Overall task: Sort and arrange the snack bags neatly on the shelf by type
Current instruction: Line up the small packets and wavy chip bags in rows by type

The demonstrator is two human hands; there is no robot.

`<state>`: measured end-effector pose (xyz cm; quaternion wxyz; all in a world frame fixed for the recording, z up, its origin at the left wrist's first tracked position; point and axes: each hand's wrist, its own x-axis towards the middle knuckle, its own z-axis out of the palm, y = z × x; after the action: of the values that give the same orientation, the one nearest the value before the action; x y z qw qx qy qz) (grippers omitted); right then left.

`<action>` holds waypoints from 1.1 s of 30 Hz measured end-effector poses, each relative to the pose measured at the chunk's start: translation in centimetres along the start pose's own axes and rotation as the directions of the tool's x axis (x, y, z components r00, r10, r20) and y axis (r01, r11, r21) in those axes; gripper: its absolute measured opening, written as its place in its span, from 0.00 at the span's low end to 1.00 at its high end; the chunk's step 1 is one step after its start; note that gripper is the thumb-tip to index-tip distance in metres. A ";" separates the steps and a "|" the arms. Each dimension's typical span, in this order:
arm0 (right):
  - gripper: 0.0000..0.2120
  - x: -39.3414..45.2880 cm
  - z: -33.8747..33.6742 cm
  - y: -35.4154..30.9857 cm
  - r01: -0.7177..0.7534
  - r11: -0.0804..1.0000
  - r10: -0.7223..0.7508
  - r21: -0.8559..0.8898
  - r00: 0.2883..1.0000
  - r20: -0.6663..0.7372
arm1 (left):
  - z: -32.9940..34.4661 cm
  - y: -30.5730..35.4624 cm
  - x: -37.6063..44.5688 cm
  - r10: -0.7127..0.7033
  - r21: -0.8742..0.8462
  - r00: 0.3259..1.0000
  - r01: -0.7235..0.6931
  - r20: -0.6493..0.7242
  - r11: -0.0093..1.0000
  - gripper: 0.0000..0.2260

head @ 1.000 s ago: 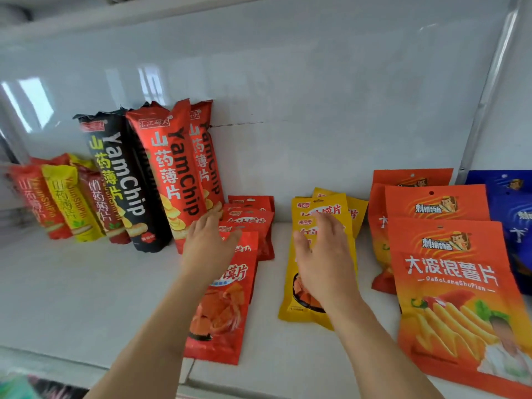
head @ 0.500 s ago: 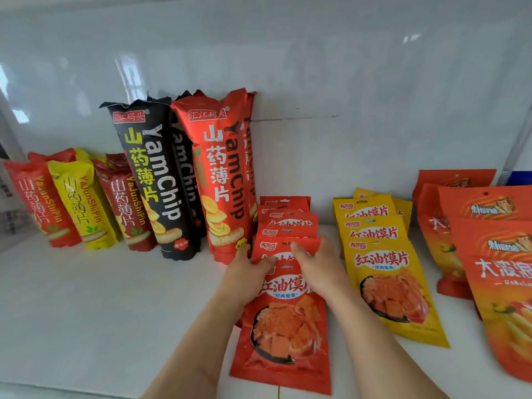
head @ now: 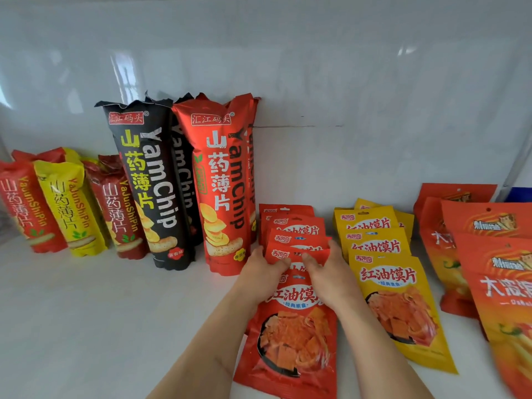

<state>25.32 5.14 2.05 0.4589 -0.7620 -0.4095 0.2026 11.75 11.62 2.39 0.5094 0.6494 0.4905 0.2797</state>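
A row of flat red snack bags [head: 293,335] lies overlapping on the white shelf [head: 100,312], running back toward the wall. My left hand [head: 263,276] and my right hand [head: 328,275] both pinch the top edge of one red bag [head: 290,253] in the middle of that row, one hand at each side. To the right lies a matching row of yellow bags [head: 394,298]. Tall YamChip bags, black [head: 149,182] and red [head: 221,182], lean upright against the back wall just left of my hands.
Smaller red and yellow yam stick bags [head: 66,205] stand at the far left. Large orange wave-chip bags [head: 495,269] fill the right side, with a blue bag [head: 519,194] peeking behind them. Bare shelf lies at the front left.
My right hand left the yellow bags and joined the left on the red row. Both hands then moved a little farther back along it and closed on one red bag's top.
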 end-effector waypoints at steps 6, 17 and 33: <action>0.21 0.9 -0.4 1.2 0.019 0.998 -0.019 0.063 1.000 0.002 | -0.1 1.0 1.5 -0.075 0.097 0.997 0.073 0.016 0.993 0.46; 0.22 1.0 0.0 1.5 0.063 0.996 -0.062 0.068 0.998 -0.013 | 1.1 3.4 6.1 -0.163 0.024 0.982 0.166 -0.100 0.986 0.35; 0.20 2.1 -0.6 -0.7 0.093 0.985 -0.088 -0.145 0.995 0.042 | 0.6 2.3 6.5 -0.128 -0.161 0.992 0.128 0.012 0.979 0.28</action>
<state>26.69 6.70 3.07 0.4030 -0.7707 -0.4654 0.1642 15.48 17.35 3.50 0.5779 0.5732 0.5065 0.2846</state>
